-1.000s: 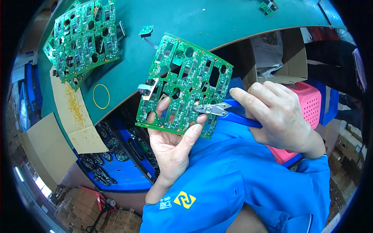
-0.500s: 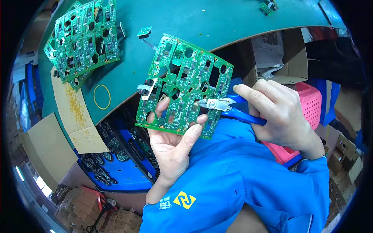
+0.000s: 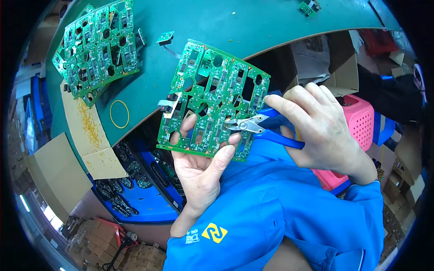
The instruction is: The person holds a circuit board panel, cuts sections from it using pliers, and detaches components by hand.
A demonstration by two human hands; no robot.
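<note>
Pliers [image 3: 243,125] slightly lower, circuit panel [image 3: 220,100] in left grip [image 3: 196,174]

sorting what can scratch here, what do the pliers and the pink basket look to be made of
Pliers: jaws look like bare steel, from their grey metallic shine; the blue handles seem to be smooth plastic or rubber sleeves, hard to tell which.
Pink basket: probably moulded plastic, slightly glossy, judging by its even colour, rounded edges and neat rows of small holes.

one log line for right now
left hand: green perforated circuit panel | right hand: blue-handled metal cutters | cutter tips: over panel
</note>
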